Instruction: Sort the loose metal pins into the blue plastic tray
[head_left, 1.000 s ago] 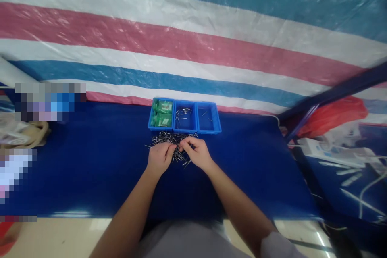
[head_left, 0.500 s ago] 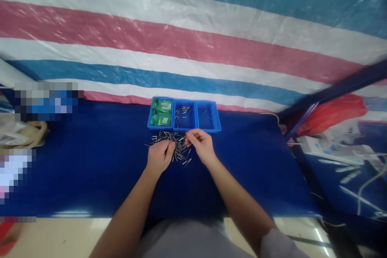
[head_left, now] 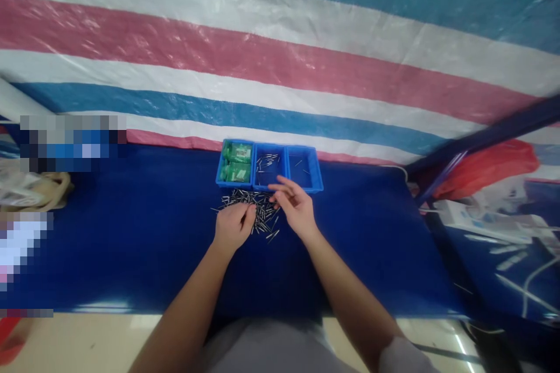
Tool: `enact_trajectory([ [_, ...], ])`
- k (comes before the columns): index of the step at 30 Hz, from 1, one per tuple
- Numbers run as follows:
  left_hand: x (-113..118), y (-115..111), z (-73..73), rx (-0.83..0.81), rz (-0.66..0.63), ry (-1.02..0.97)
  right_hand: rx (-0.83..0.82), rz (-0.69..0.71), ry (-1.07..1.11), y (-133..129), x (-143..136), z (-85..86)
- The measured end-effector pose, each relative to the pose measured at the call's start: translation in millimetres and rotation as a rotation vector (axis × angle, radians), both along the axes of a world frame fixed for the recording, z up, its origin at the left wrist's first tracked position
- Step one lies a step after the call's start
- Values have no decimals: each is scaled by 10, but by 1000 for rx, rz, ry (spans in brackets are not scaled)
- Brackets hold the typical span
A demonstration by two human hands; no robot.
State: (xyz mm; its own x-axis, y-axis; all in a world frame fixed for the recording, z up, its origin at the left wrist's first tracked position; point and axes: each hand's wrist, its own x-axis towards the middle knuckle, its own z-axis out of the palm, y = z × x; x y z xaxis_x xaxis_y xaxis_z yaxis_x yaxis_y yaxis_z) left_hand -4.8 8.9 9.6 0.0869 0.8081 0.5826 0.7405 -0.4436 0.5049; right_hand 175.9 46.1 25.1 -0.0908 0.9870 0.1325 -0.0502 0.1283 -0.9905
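A pile of slim metal pins (head_left: 263, 215), dark and silvery, lies loose on the blue table in front of three joined bins. My left hand (head_left: 235, 224) is closed over the pile's left side, its thumb against curled fingers; whatever it grips is hidden. At the right edge of the pile, my right hand (head_left: 296, 208) has its fingers spread, with no pin visible in it. Its fingertips reach the front rim of the middle blue bin (head_left: 270, 187), which holds several pins. A few thin pins lie in the right bin (head_left: 321, 178). Green packets (head_left: 239, 153) fill the left bin.
A striped plastic sheet (head_left: 280, 93) hangs behind the blue table (head_left: 140, 233). A tan basket (head_left: 61, 192) stands at the far left. On the right are a dark frame post (head_left: 441, 178), a red plastic bag (head_left: 499, 169), white boxes and a cable (head_left: 525, 285).
My right hand has gone from a pinch to spread fingers, reaching slightly upward towards the middle bin. The left hand stays closed over the pile. The whole view has shifted slightly.
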Motion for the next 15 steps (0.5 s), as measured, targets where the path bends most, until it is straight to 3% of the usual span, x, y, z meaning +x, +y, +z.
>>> enact_trajectory([
  [2, -6, -1, -12, -10, -1, 9, 123, 19, -255, -21, 22, 18],
  [6, -13, 4, -25, -6, -11, 1, 335, 288, -564, -17, 106, 85],
  [11, -2, 2, -24, -10, 2, -15, 234, 545, -634, 22, 281, 251],
  [15, 5, -1, -24, -4, 9, -7, 182, 666, -746, 20, 387, 320],
])
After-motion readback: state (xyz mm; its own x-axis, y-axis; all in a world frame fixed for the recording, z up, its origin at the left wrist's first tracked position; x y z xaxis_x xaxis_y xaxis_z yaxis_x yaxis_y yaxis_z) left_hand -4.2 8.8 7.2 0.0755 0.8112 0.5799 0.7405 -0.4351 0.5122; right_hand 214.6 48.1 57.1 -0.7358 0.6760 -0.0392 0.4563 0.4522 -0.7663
